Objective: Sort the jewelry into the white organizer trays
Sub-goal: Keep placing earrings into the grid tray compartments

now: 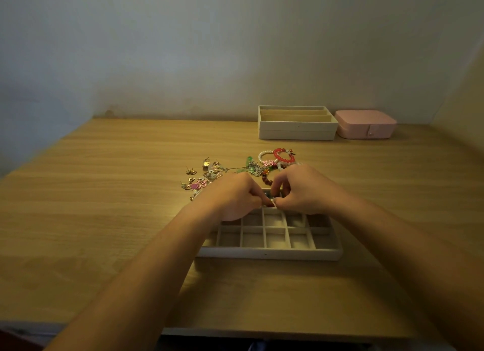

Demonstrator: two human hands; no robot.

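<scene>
Jewelry (pixel 235 171) heaped loose just beyond the far edge of the grid tray (pixel 269 254): stud earrings (pixel 190 171) off the tray's far left corner, bead bracelets (pixel 281 155) beyond its far right half. Left hand (pixel 233 197) and right hand (pixel 303 190) both over the tray's far rows, fingers curled, fingertips together on one small pale piece (pixel 273 201); too small to name. Probably feather-light, hard and slick, quick to roll or to snag on a neighbour. Studs best pinched at the post, bracelets at the cord between beads; anything linked lifted slowly, likely tangled in the heap. Bare lining showing in the tray's near rows. Farther back from the tray and to its right, stacked white trays (pixel 297 130), with a pink case (pixel 365 124) just beside.
</scene>
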